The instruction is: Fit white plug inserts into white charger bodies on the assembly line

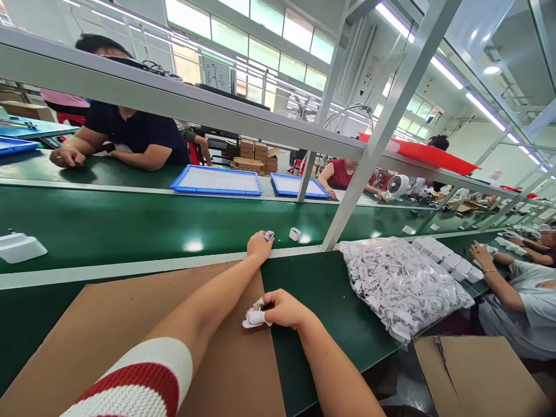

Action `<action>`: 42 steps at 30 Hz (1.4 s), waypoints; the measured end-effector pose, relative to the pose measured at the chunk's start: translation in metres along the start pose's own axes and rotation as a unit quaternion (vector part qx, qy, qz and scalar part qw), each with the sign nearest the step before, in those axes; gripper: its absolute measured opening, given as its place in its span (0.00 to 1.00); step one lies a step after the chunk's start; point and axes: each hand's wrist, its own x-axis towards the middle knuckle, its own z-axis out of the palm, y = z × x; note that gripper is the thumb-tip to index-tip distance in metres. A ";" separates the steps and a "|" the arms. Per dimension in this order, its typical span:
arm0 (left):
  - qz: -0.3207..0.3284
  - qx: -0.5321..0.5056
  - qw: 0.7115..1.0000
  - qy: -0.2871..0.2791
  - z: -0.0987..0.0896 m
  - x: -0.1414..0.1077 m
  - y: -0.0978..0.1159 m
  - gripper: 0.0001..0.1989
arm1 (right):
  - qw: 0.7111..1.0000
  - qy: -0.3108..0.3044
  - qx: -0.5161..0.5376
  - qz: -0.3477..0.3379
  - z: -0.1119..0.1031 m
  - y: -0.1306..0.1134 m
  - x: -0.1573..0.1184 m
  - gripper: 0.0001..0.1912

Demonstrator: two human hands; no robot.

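My left hand (pixel 259 245) reaches forward to the far edge of the bench, beside the green belt. Its closed fingers hold a small white plastic housing (pixel 269 236) with a dark opening. Just right of it on the belt stands a similar white housing (pixel 295 234). My right hand (pixel 284 310) is lower and nearer, over the edge of a brown cardboard sheet (pixel 182 336). White coverings appear to wrap its fingertips (pixel 256 316). Those fingers are pinched together, and whether a white part is between them is hard to make out.
A clear bag of small white parts (pixel 403 284) lies to the right, with rows of white pieces (pixel 449 259) behind it. A slanted metal post (pixel 347 214) rises beyond my hands. Another white housing (pixel 21 248) sits on the belt at left. Co-workers sit opposite and at right.
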 end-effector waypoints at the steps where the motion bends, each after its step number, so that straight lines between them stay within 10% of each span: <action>1: 0.016 -0.008 1.000 -0.008 -0.004 -0.003 0.000 0.18 | 1.000 0.019 0.005 -0.008 -0.001 -0.002 0.001 0.23; 8: 0.122 -0.073 0.984 -0.111 -0.066 -0.098 -0.036 0.17 | 0.943 0.308 0.001 -0.129 -0.012 -0.018 0.001 0.23; 15: 0.158 -0.114 0.969 -0.154 -0.093 -0.187 -0.070 0.18 | 0.921 0.204 -0.211 -0.257 0.016 -0.015 -0.008 0.11; 24: 0.192 -0.151 0.963 -0.116 -0.081 -0.186 -0.083 0.17 | 0.799 0.186 -0.494 -0.289 0.031 -0.004 -0.010 0.10; 42: 0.178 -0.169 0.959 -0.145 -0.083 -0.184 -0.084 0.15 | 0.800 0.163 -0.486 -0.312 0.022 -0.005 -0.005 0.13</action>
